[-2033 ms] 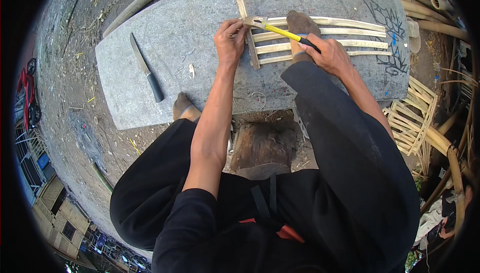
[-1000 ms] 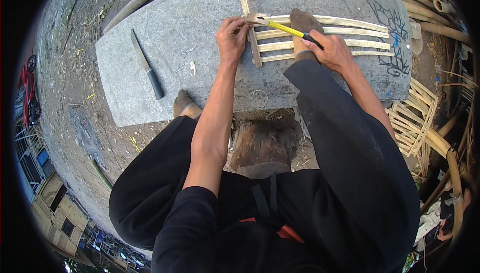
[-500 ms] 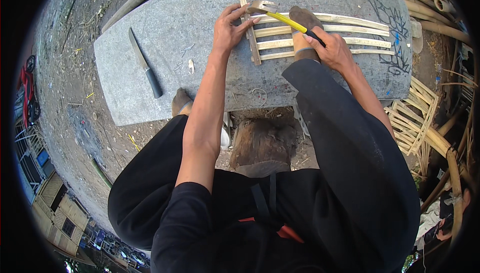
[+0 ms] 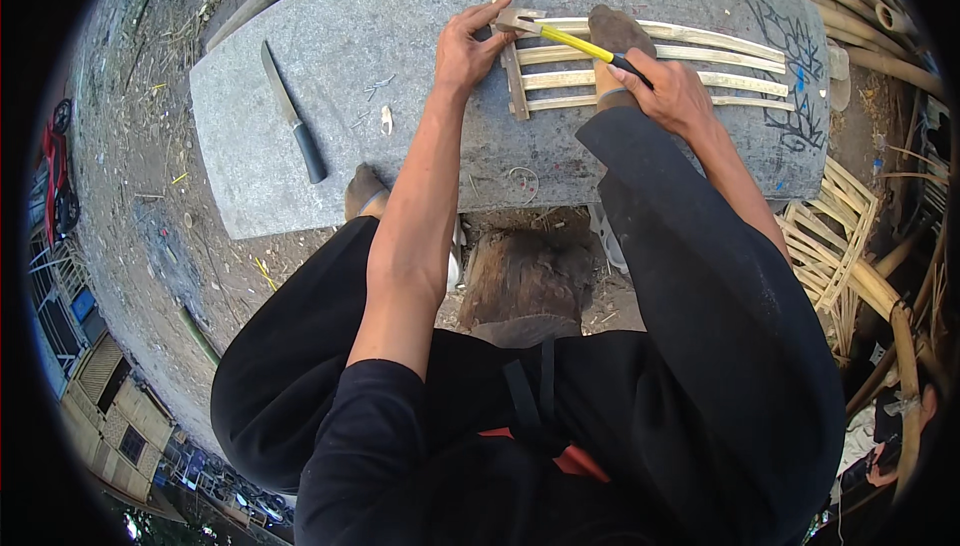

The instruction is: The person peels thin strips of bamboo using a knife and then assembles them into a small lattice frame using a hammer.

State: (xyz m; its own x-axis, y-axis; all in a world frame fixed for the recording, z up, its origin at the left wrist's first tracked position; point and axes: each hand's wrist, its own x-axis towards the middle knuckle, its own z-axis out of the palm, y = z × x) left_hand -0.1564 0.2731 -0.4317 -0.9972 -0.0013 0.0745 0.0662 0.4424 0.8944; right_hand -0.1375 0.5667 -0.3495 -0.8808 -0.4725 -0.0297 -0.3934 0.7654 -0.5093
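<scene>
My right hand is wrapped round the black grip of a claw hammer with a yellow shaft. Its metal head is over the crosspiece, close to the fingertips of my left hand. That hand's thumb and fingers close on a flat bamboo crosspiece; whether a nail is between them is hidden. Several pale bamboo slats run rightward from the crosspiece across a grey board. My right foot presses on the slats.
A black-handled knife lies on the board's left, with scattered nails and a pale chip nearby. My left foot rests at the front edge. Bamboo poles and a slatted bamboo frame are on the right.
The hammer head has dropped slightly and turned over the crosspiece beside my left fingertips. My left hand keeps its hold; the whole view has shifted a little.
</scene>
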